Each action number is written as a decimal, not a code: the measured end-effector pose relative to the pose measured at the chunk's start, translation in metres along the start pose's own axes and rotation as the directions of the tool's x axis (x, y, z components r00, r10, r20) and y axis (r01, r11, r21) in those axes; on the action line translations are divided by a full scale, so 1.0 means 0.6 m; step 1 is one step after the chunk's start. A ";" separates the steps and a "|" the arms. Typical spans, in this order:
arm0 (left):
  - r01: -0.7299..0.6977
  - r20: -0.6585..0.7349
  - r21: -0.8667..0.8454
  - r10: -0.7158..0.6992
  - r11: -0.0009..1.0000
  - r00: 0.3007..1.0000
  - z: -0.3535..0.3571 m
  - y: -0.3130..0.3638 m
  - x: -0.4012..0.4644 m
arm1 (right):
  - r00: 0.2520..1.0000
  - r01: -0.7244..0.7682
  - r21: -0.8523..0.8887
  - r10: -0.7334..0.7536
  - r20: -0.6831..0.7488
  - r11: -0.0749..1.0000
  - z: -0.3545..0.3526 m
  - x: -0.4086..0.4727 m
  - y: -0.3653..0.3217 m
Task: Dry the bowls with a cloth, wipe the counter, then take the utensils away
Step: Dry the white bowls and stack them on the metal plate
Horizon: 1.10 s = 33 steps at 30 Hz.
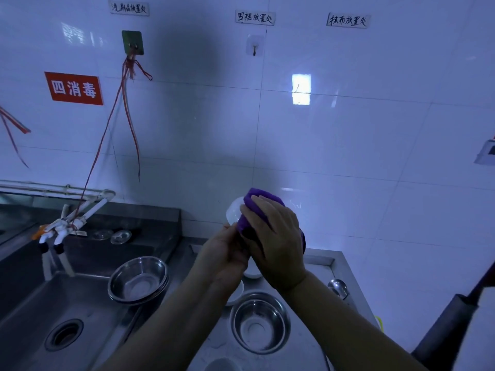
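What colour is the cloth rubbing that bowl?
Purple cloth, on a white bowl; head view.

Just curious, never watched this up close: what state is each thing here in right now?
Small white bowl: held up, being wiped.
Purple cloth: pressed on the bowl.
Left hand: grips bowl.
Right hand: holds cloth.
Stacked steel bowls: upright in sink.
Steel bowl on counter: upright, empty.
Metal ladle: lying on counter.

I am seeing the steel counter (318, 259) carrying a steel bowl (260, 323), a ladle (338, 287) near its right edge, and small white bowls (251, 271) sitting beside the steel one
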<state>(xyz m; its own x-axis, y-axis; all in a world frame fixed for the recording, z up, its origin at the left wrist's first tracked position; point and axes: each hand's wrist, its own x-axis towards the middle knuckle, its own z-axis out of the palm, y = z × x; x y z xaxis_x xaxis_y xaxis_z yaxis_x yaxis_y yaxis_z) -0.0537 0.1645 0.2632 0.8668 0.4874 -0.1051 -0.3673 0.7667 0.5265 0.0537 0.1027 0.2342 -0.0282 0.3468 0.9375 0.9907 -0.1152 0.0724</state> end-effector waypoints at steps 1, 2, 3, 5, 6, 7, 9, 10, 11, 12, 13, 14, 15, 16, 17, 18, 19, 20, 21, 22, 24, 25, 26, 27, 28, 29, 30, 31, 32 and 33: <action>0.013 -0.002 -0.032 -0.013 0.999 1.000 0.000 0.000 0.000 | 1.000 0.009 0.005 -0.008 -0.010 1.000 0.000 -0.006 0.005; 0.021 -0.005 -0.063 -0.021 0.998 1.000 -0.001 0.001 -0.001 | 1.000 -0.006 0.022 0.006 -0.018 1.000 -0.001 -0.012 0.010; 0.021 -0.012 -0.088 -0.022 0.996 1.000 -0.001 0.001 -0.001 | 0.998 -0.049 0.063 0.051 -0.029 0.997 -0.001 -0.017 0.014; 0.002 -0.037 -0.108 -0.006 0.994 0.999 -0.003 0.002 -0.001 | 0.979 -0.186 0.217 0.200 -0.044 0.958 -0.002 -0.024 0.016; -0.009 -0.048 -0.106 0.004 0.994 0.999 -0.005 0.002 -0.001 | 0.962 -0.247 0.300 0.271 -0.040 0.921 -0.003 -0.025 0.015; -0.019 -0.052 -0.101 0.014 0.995 0.999 -0.007 0.002 -0.001 | 0.941 -0.301 0.371 0.336 -0.033 0.879 -0.003 -0.026 0.015; -0.025 -0.040 -0.092 0.021 0.995 0.999 -0.014 0.001 0.000 | 0.877 -0.415 0.502 0.480 -0.001 0.759 -0.005 -0.021 0.012; -0.024 -0.030 -0.088 0.021 0.996 0.999 -0.019 0.001 0.003 | 0.828 -0.476 0.563 0.560 0.028 0.675 -0.007 -0.015 0.009; -0.022 -0.021 -0.086 0.021 0.996 1.000 -0.023 0.003 0.005 | 0.775 -0.529 0.610 0.629 0.065 0.590 -0.008 -0.007 0.005; -0.022 -0.011 -0.081 0.022 0.996 1.000 -0.027 0.005 0.007 | 0.725 -0.573 0.638 0.682 0.101 0.514 -0.009 -0.001 0.002; -0.028 0.000 -0.069 0.028 0.997 1.000 -0.029 0.007 0.008 | 0.681 -0.609 0.651 0.720 0.135 0.453 -0.009 0.005 0.001; -0.042 0.012 -0.050 0.042 0.998 0.999 -0.031 0.010 0.010 | 0.644 -0.640 0.652 0.746 0.166 0.407 -0.010 0.010 0.002; -0.063 0.029 -0.029 0.064 0.998 0.998 -0.033 0.014 0.012 | 0.620 -0.666 0.644 0.760 0.195 0.378 -0.009 0.015 0.004; -0.092 0.047 -0.004 0.092 0.996 0.995 -0.035 0.018 0.014 | 0.607 -0.687 0.630 0.764 0.221 0.363 -0.008 0.020 0.007; -0.125 0.062 0.030 0.123 0.992 0.990 -0.038 0.022 0.015 | 0.600 -0.706 0.613 0.761 0.249 0.356 -0.006 0.025 0.012; -0.159 0.075 0.083 0.153 0.984 0.985 -0.041 0.026 0.016 | 0.597 -0.724 0.591 0.753 0.276 0.356 -0.004 0.029 0.016; -0.191 0.091 0.150 0.179 0.970 0.980 -0.046 0.031 0.015 | 0.596 -0.741 0.568 0.741 0.310 0.358 -0.002 0.033 0.018; -0.219 0.107 0.227 0.199 0.949 0.974 -0.051 0.035 0.014 | 0.599 -0.754 0.546 0.724 0.343 0.366 0.001 0.037 0.018; -0.242 0.124 0.302 0.214 0.922 0.969 -0.058 0.040 0.013 | 0.611 -0.758 0.525 0.701 0.367 0.386 0.004 0.042 0.017; -0.257 0.133 0.367 0.223 0.894 0.966 -0.066 0.045 0.012 | 0.636 -0.751 0.502 0.675 0.374 0.429 0.008 0.046 0.014; -0.259 0.136 0.483 0.221 0.836 0.966 -0.082 0.055 0.011 | 0.721 -0.690 0.448 0.590 0.364 0.568 0.018 0.054 0.006; -0.250 0.133 0.540 0.212 0.804 0.968 -0.090 0.059 0.010 | 0.769 -0.638 0.413 0.517 0.375 0.650 0.024 0.058 0.000; -0.241 0.128 0.587 0.205 0.773 0.970 -0.099 0.062 0.010 | 0.809 -0.571 0.368 0.428 0.403 0.734 0.032 0.062 -0.009; -0.233 0.121 0.618 0.202 0.751 0.972 -0.107 0.067 0.011 | 0.837 -0.487 0.323 0.328 0.437 0.811 0.041 0.065 -0.017; -0.224 0.109 0.630 0.201 0.743 0.974 -0.116 0.071 0.012 | 0.854 -0.395 0.285 0.235 0.463 0.873 0.053 0.067 -0.026; -0.213 0.097 0.628 0.197 0.748 0.976 -0.125 0.077 0.013 | 0.859 -0.326 0.261 0.170 0.482 0.909 0.065 0.069 -0.033; -0.203 0.084 0.627 0.194 0.752 0.977 -0.133 0.085 0.014 | 0.854 -0.305 0.255 0.145 0.500 0.918 0.077 0.072 -0.039; -0.191 0.069 0.636 0.192 0.747 0.979 -0.140 0.094 0.015 | 0.840 -0.332 0.264 0.156 0.520 0.906 0.089 0.075 -0.043; -0.183 0.057 0.652 0.193 0.736 0.979 -0.149 0.105 0.017 | 0.820 -0.384 0.279 0.187 0.540 0.880 0.102 0.077 -0.045; -0.178 0.046 0.662 0.197 0.728 0.979 -0.156 0.116 0.020 | 0.794 -0.452 0.289 0.233 0.562 0.844 0.115 0.078 -0.047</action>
<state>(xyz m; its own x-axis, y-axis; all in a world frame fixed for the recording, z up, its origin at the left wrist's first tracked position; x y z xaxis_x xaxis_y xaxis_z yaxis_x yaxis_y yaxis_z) -0.1008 0.2630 0.2195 0.7922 0.6089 0.0398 -0.1984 0.1954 0.9604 0.0338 0.1862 0.2526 0.2833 0.7713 0.5700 0.8873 0.0147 -0.4609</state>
